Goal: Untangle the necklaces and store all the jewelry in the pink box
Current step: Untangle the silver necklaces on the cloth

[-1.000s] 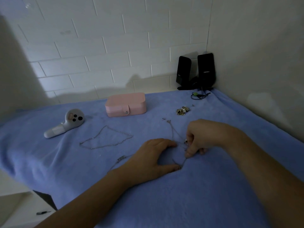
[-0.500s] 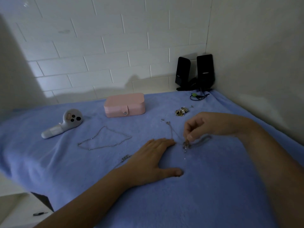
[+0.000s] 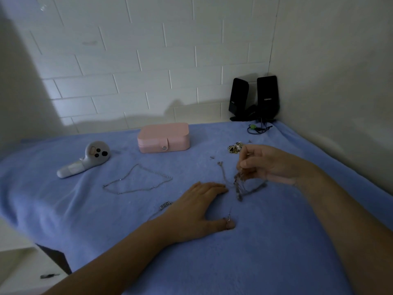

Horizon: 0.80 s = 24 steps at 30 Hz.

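My right hand [image 3: 265, 165] pinches a tangled silver necklace [image 3: 241, 186] and holds it a little above the blue cloth, its loops hanging blurred below my fingers. My left hand [image 3: 197, 211] lies flat on the cloth with fingers spread, pressing down another thin chain [image 3: 223, 177] that runs under its fingertips and thumb. A separate silver necklace [image 3: 138, 182] lies spread out to the left. A chain with a small lettered pendant [image 3: 165, 205] shows beside my left wrist. The pink box [image 3: 163, 137] stands shut at the back. A small heap of gold jewelry [image 3: 234, 148] lies behind my right hand.
A grey handheld controller [image 3: 85, 159] lies at the left on the blue cloth [image 3: 234, 262]. Two black speakers [image 3: 254, 99] with a cable [image 3: 258, 128] stand in the back right corner. White walls close the back and right sides. The cloth drops off at the lower left edge.
My right hand has lifted from the cloth and moved back, pulling the tangled necklace up. My left hand has flattened and stayed pressing the other chain.
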Tool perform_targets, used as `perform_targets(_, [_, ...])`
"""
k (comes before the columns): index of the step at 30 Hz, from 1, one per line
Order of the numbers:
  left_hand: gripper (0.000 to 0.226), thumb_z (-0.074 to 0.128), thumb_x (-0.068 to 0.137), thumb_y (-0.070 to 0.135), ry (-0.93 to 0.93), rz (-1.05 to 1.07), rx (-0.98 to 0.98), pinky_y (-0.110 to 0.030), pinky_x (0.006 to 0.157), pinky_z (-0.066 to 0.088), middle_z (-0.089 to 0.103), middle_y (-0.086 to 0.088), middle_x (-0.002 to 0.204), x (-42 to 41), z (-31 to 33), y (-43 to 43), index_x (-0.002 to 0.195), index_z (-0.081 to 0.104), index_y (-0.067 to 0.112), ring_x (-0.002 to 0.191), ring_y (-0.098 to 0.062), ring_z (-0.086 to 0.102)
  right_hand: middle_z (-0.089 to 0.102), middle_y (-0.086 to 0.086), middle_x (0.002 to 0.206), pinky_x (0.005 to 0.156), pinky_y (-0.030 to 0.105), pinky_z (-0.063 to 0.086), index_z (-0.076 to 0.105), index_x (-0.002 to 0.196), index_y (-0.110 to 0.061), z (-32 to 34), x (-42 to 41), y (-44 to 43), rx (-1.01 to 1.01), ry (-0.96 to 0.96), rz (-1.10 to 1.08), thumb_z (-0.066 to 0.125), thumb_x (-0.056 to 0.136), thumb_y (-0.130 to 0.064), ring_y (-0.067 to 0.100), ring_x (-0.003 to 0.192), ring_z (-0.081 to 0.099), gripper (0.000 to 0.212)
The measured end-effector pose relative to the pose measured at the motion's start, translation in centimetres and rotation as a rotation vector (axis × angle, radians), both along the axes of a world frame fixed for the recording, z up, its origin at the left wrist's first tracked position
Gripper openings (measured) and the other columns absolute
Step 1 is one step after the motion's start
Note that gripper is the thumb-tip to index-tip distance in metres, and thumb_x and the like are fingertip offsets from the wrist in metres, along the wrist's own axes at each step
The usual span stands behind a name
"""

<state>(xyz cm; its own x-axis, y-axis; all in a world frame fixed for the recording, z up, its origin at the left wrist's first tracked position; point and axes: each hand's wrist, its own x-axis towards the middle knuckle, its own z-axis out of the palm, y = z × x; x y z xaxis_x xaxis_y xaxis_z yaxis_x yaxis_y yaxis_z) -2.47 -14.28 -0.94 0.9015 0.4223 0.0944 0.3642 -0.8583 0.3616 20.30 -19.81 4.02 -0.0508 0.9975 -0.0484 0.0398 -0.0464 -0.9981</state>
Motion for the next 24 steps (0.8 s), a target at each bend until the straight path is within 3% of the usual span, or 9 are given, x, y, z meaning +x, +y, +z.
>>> perform_targets(5, [0.078,0.049,0.082,0.069,0.002,0.014,0.015,-0.029,0.119,0.0,0.027,0.013,0.15,-0.1,-0.3,0.0,0.145,0.026,0.029,0.137,0.002,0.019,0.059,0.004,0.069,0.065,0.024,0.053,0.051,0.084,-0.008,-0.2,-0.2,0.4,0.008,0.191,0.038,0.059,0.081,0.0,0.014,0.064,0.06,0.012])
perform_targets(11, [0.095,0.048,0.06,0.086,-0.04,0.168,0.032,-0.035,0.115,0.02,0.031,0.013,0.13,0.0,-0.7,0.0,0.132,0.031,0.026,0.113,0.002,0.024,0.056,0.004,0.068,0.064,0.026,0.053,0.052,0.076,-0.01,-0.2,-0.1,0.4,-0.016,0.329,0.087,0.049,0.073,0.001,0.013,0.061,0.055,0.012])
perform_targets(15, [0.095,0.039,0.053,0.09,-0.048,0.193,0.041,-0.034,0.112,0.025,0.031,0.014,0.122,-0.1,-0.8,0.1,0.124,0.034,0.027,0.11,0.0,0.026,0.051,0.003,0.068,0.058,0.023,0.047,0.056,0.076,-0.011,-0.1,0.0,0.6,-0.032,0.379,0.131,0.058,0.066,-0.001,0.012,0.059,0.044,0.015])
perform_targets(17, [0.094,0.039,0.053,0.09,-0.052,0.194,0.046,-0.034,0.111,0.025,0.031,0.014,0.12,0.0,-0.9,0.1,0.122,0.034,0.027,0.11,0.0,0.026,0.05,0.001,0.067,0.058,0.02,0.046,0.054,0.082,-0.01,0.2,0.6,0.1,-0.046,0.217,0.134,0.058,0.069,0.005,0.011,0.059,0.043,0.02])
perform_targets(21, [0.094,0.037,0.052,0.091,-0.048,0.199,0.06,-0.039,0.113,0.024,0.031,0.013,0.121,0.1,-1.1,0.3,0.121,0.035,0.026,0.11,-0.001,0.025,0.049,-0.005,0.057,0.053,0.018,0.036,0.061,0.084,-0.012,0.4,0.8,-0.3,0.02,-0.593,0.052,0.064,0.08,0.01,0.005,0.05,0.04,0.022])
perform_targets(22, [0.094,0.037,0.052,0.091,-0.044,0.204,0.055,-0.04,0.113,0.023,0.031,0.013,0.121,0.1,-1.1,0.3,0.121,0.035,0.026,0.11,-0.001,0.024,0.047,-0.007,0.052,0.051,0.018,0.032,0.063,0.082,-0.014,0.3,0.5,-0.2,0.04,-0.69,0.02,0.064,0.081,0.007,0.005,0.047,0.037,0.021])
perform_targets(24, [0.096,0.037,0.051,0.091,-0.038,0.219,0.048,-0.041,0.113,0.022,0.03,0.013,0.12,0.1,-1.0,0.3,0.121,0.035,0.026,0.109,0.0,0.024,0.042,-0.009,0.048,0.048,0.016,0.029,0.067,0.083,-0.015,0.3,0.0,0.2,0.071,-0.699,-0.027,0.065,0.082,0.002,0.005,0.045,0.033,0.017])
